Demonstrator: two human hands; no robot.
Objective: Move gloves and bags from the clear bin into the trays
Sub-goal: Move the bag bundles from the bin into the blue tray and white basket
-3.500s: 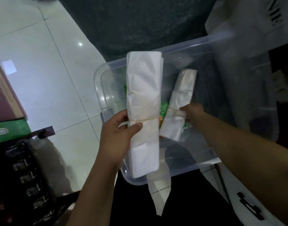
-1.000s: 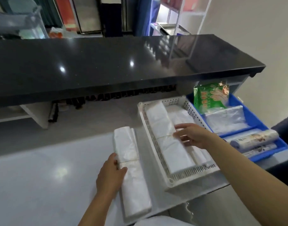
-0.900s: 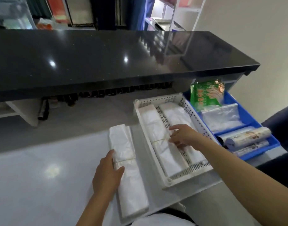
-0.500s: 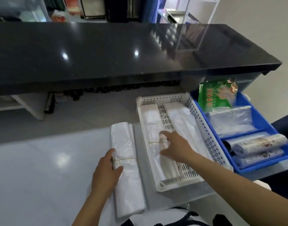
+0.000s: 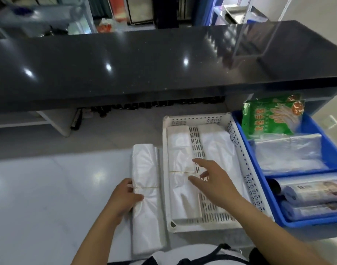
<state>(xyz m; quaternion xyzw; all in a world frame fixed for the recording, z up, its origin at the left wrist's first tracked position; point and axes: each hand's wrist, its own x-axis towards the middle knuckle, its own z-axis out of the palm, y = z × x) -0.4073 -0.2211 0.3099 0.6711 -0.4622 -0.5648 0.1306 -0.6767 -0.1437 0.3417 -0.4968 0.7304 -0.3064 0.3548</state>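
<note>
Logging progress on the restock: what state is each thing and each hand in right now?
left hand: grips the counter bundle at its rubber band.
right hand: open, fingers spread over the tray bundle.
counter bundle: flat on the counter, outside the white tray.
tray bundle: banded, flat in white tray.
glove pack: upright in blue tray.
rolls: lying in blue tray.

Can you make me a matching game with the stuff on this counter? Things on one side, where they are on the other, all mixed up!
Things:
1. green glove packet
2. bag rolls
3. bundle gripped by the left hand
4. right hand

Places:
A. on the counter, outside both trays
B. front of the blue tray
C. over the white tray, fingers spread
D. back of the blue tray

Pairs: 1-D, 2-B, 3-A, 4-C.
</note>
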